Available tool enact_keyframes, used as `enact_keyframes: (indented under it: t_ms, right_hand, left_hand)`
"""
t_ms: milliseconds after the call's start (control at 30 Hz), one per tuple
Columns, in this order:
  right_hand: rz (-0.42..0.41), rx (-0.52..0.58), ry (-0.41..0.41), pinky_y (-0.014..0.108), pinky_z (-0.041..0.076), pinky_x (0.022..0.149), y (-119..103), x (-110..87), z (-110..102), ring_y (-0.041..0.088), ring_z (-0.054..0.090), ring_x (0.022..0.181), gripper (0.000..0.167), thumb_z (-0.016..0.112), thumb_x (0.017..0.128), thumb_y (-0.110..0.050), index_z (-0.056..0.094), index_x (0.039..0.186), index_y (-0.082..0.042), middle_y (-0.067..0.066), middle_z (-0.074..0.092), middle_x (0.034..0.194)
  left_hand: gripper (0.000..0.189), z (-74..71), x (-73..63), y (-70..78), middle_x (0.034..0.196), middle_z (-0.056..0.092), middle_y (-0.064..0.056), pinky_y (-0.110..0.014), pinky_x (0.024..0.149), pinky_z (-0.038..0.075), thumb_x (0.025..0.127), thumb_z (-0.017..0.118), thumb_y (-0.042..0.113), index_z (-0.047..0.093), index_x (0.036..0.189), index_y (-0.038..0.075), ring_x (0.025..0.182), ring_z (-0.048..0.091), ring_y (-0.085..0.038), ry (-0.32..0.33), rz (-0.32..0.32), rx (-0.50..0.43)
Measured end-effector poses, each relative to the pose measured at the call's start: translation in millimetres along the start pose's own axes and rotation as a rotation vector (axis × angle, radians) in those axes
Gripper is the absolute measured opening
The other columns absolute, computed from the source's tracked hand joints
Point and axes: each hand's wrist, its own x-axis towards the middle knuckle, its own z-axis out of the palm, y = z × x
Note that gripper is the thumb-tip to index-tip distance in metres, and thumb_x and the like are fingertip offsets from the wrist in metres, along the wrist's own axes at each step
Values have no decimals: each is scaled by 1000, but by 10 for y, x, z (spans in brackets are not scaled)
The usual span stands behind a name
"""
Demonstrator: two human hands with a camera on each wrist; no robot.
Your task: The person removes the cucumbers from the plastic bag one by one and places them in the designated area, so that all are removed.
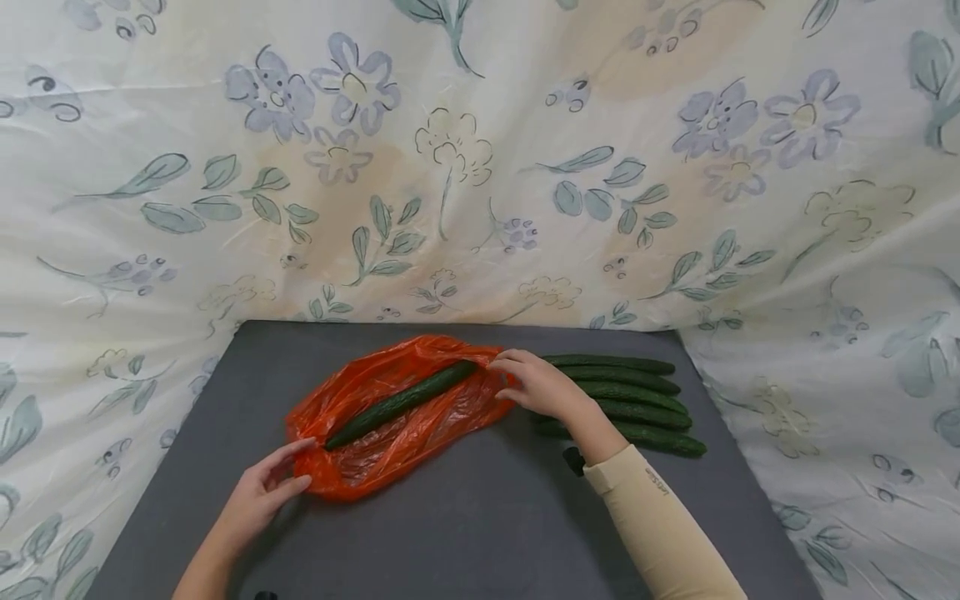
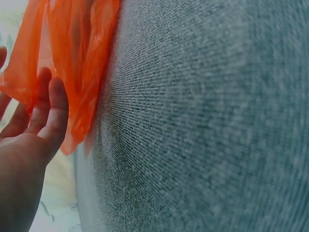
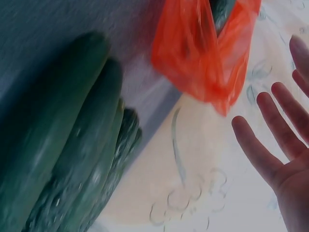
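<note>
A long dark green cucumber (image 1: 401,404) lies slantwise in an orange-red plastic bag (image 1: 442,433), which is crumpled and spread on the dark table. At the bag's left end is my left hand (image 1: 262,492), its fingertips against the plastic and the thumb apart from the index finger. My right hand (image 1: 536,383) is at the bag's right end, near the cucumber's tip. In the right wrist view, that hand (image 3: 285,140) has its fingers spread and nothing between them, apart from the bag (image 3: 203,72).
Several more cucumbers (image 1: 637,389) lie side by side on the right of the table (image 1: 450,533), partly behind my right hand and forearm. Flower-patterned cloth (image 1: 480,208) hangs along the table's back and sides.
</note>
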Motion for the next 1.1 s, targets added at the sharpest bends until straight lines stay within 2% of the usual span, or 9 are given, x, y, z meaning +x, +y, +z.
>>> enact_keyframes:
  t_ms: [100, 200, 267, 600, 900, 1100]
  right_hand:
    - [-1, 4, -22, 45, 50, 103, -81, 130, 84, 27, 56, 128, 50, 73, 94, -30, 60, 139, -14, 9, 57, 140]
    - [18, 0, -24, 47, 48, 105, -115, 197, 72, 29, 55, 130, 50, 72, 95, -32, 60, 140, -13, 10, 56, 142]
    - [15, 8, -31, 48, 47, 106, -160, 280, 91, 30, 55, 130, 51, 71, 95, -32, 59, 141, -13, 11, 56, 143]
    - [-1, 40, -105, 47, 43, 112, -447, 729, 389, 29, 51, 135, 55, 72, 95, -31, 55, 145, -16, 10, 54, 146]
    - [-27, 22, -151, 46, 41, 113, -522, 934, 597, 27, 48, 138, 56, 74, 93, -28, 56, 145, -17, 8, 53, 147]
    - [-14, -39, -159, 49, 40, 114, -515, 1057, 742, 26, 48, 138, 54, 75, 92, -27, 58, 143, -19, 4, 55, 146]
  left_hand:
    - [51, -15, -19, -16, 146, 52, -18, -14, 88, 52, 98, 66, 12, 50, 145, 3, 122, 53, 10, 0, -20, 8]
    - [53, 35, 110, -3, 149, 47, -22, -15, 89, 52, 97, 68, 14, 51, 146, 6, 122, 54, 5, -21, -7, 12]
    - [54, 45, 140, -2, 149, 46, -24, -15, 89, 52, 97, 69, 13, 50, 146, 5, 120, 55, 5, -26, -2, 13]
    - [55, -14, 27, -40, 148, 44, -29, -17, 86, 55, 95, 69, 7, 49, 146, 0, 115, 58, 6, -12, -14, -51]
    - [56, 1, 24, -31, 147, 43, -31, -18, 86, 55, 95, 69, 5, 48, 146, -1, 116, 58, 5, -20, -5, -64]
    - [56, 10, 28, -10, 146, 44, -32, -18, 87, 55, 94, 69, 4, 48, 145, -2, 119, 57, 5, -17, 8, -69]
